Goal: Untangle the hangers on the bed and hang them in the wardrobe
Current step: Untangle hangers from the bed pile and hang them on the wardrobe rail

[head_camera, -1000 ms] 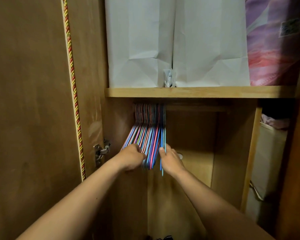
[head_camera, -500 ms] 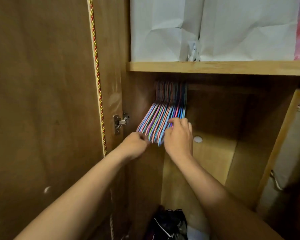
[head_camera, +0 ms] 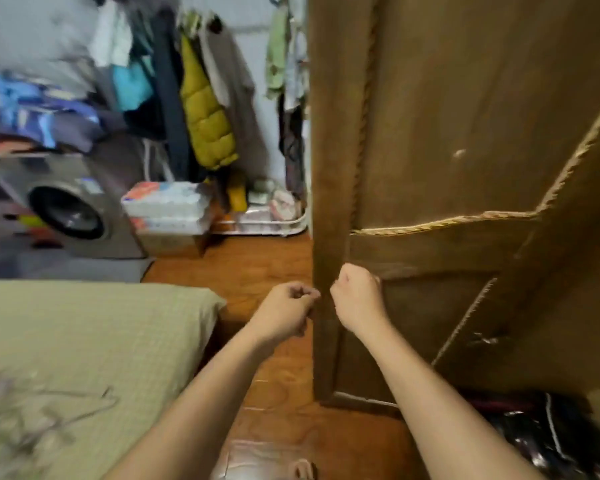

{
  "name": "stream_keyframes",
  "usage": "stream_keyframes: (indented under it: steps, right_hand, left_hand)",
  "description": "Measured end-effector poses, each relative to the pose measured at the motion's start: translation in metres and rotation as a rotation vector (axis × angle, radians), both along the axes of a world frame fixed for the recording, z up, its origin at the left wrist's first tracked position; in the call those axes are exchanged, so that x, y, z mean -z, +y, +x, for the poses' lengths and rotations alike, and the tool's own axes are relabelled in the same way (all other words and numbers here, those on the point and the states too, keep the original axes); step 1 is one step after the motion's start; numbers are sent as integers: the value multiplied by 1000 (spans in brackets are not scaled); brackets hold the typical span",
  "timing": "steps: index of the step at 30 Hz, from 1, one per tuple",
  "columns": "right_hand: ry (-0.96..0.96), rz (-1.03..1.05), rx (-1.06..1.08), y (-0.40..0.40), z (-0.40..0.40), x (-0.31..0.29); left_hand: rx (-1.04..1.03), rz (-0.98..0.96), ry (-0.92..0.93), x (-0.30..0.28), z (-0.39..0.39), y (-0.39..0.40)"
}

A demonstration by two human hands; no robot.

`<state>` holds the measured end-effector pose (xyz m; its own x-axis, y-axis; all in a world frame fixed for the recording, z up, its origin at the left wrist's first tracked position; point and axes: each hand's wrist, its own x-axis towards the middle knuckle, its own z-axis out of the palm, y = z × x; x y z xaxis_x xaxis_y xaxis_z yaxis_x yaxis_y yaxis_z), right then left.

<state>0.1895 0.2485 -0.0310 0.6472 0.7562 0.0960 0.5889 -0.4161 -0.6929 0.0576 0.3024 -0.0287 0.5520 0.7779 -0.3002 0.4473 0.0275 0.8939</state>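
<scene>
Fingers on both of my hands are curled in loosely, and I see nothing held in either. My left hand (head_camera: 284, 311) hangs with its knuckles up just beside the outer edge of the wardrobe door (head_camera: 447, 133), the thumb tucked against the bent fingers; whether it touches the wood I cannot tell. My right hand (head_camera: 359, 299) sits on the other side of that edge, in front of the door's face, balled in a soft fist. Both bare forearms run up from the bottom of the view toward the door. The door itself is brown wood with pale rope trim (head_camera: 440, 221) outlining its panels, and it stands open, edge-on to me. At its foot, lower right, lies a dark shiny bundle (head_camera: 548, 434) that is too dim to make out. Reddish wooden floor (head_camera: 267, 265) shows under my arms. To my left is the bed (head_camera: 101, 334) with an olive checked cover, and on its near corner lies what looks like a thin hanger (head_camera: 84, 401), badly blurred, beside some other blurred shape. Farther off, a washing machine (head_camera: 66, 209) stands against the wall, a stack of packaged goods (head_camera: 168, 209) rests near it, and clothes including a mustard padded jacket (head_camera: 207, 119) hang along the back wall.
</scene>
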Motion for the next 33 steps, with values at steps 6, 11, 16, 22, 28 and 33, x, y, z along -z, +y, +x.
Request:
stream_keyframes:
  steps: [6, 11, 16, 22, 28, 33]
  right_hand:
    - [-38, -288, -541, 55, -178, 46]
    - [-117, -316, -980, 76, -360, 53]
    - [-102, -277, -1174, 85, -510, 67]
    - [-113, -352, -1245, 112, -628, 113]
    - [-49, -461, -1201, 153, -673, 141]
    - [-54, -550, -1255, 207, -705, 180]
  left_hand:
    - [-534, -170, -69, 27, -226, -19]
    - [-957, -195, -119, 45, -402, -63]
    - [-1190, -257, -185, 74, -529, -100]
    - [-1291, -299, -192, 104, -644, -96]
    - [-1360, -391, -181, 129, -702, -77]
    - [-1480, -480, -191, 170, -727, -41]
